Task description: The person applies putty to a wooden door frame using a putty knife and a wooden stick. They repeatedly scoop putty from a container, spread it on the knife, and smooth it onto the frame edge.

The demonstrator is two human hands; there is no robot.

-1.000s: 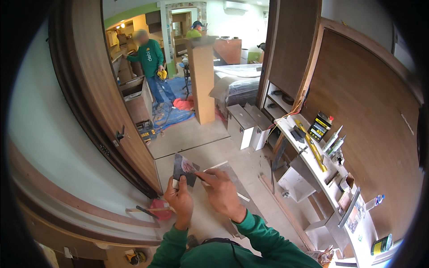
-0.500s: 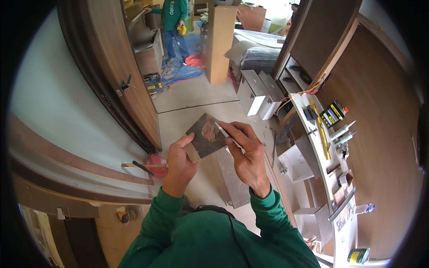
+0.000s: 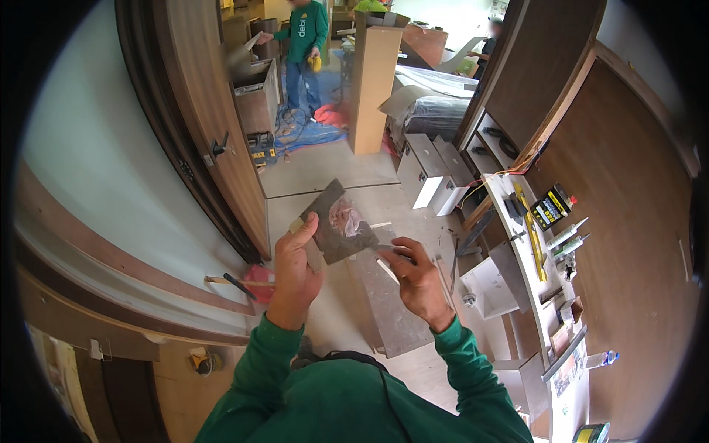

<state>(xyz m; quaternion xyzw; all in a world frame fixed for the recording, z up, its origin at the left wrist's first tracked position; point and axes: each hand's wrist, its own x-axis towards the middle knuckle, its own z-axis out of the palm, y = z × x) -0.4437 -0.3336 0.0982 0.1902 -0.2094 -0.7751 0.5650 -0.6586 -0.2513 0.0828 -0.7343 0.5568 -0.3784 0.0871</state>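
Note:
My left hand [image 3: 295, 269] grips a square, grey-brown board [image 3: 334, 244] by its left edge, thumb on top. A smeared lump of pinkish putty [image 3: 344, 217] sits on the board's face. My right hand [image 3: 421, 284] is closed round a thin putty knife [image 3: 385, 251], its blade at the board's lower right corner; the fingers cover much of it. Below both hands a long, dusty grey panel [image 3: 391, 314] lies on the floor.
A wooden door [image 3: 214, 111] stands at the left, near a red dustpan-like thing [image 3: 260, 283]. White drawer boxes [image 3: 422, 173] and a white shelf [image 3: 533, 295] with sealant tubes [image 3: 567, 235], a can [image 3: 550, 207] and a yellow level [image 3: 530, 232] are right. A co-worker [image 3: 304, 44] stands beyond.
My right hand has moved right and down, drawing the putty knife off the putty to the board's corner. The board stays in my left hand, slightly turned.

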